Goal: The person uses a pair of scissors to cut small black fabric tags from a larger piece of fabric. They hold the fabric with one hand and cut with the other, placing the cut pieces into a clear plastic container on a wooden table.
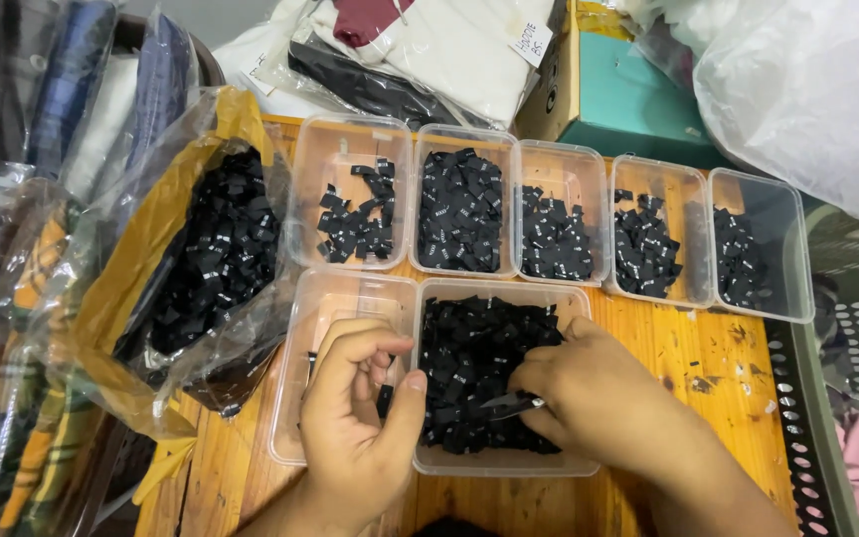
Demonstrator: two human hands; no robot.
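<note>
— 7 clear plastic tubs sit on the wooden table (718, 368), right? How are they laid out?

— Yes, 7: 5 in a row across the upper middle of the frame, 2 in front of them at lower centre. The front right tub (494, 462) is packed with small black fabric labels (469, 348); the front left tub (315, 298) looks nearly bare. The 5 rear tubs (589, 164) each hold a smaller heap of the same labels.

— And the hands?

— The right hand (589, 393) rests inside the front right tub, fingers pinched on slim metal tweezers (511, 403). Their long axis runs roughly level, tips pointing toward the left of the frame, right into the label pile, so the labels lie just left of and under the tips. The right hand is clearly the nearer one to that heap.

— The left?

— The left hand (355, 418) hovers over the front left tub, fingers curled loosely inward, thumb up by the dividing wall. I cannot tell whether it holds a label.

— Anything else?

— 1 yellow-lined plastic bag (131, 288) at left, open and full of more black labels, with folded garments around the edges.
</note>
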